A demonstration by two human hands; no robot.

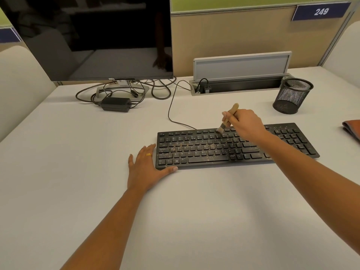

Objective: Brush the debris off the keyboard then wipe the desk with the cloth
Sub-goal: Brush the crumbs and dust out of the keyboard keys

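Well beyond the left hand (147,169), at the far side of the desk (87,162), a dark monitor (97,36) stands with a black power adapter (116,103) and loose cables at its foot. The left hand lies flat on the desk, fingers straight and spread. Its thumb runs along the front edge of the keyboard (194,152) at the near left corner, and its fingertips lie just beside the keyboard's left end. Just to the right of that hand, brown debris (181,148) speckles the keys. Further right, the right hand (248,124) hovers over the back rows of the keyboard, fingers curled round the wooden handle of a small brush (230,114), which tilts so its bristles touch the top key row to the left of the hand. Beyond and to the right of this hand stands a black mesh cup (292,96). Well to its right, at the edge of view, lies the folded cloth (353,129), apart from the keyboard.
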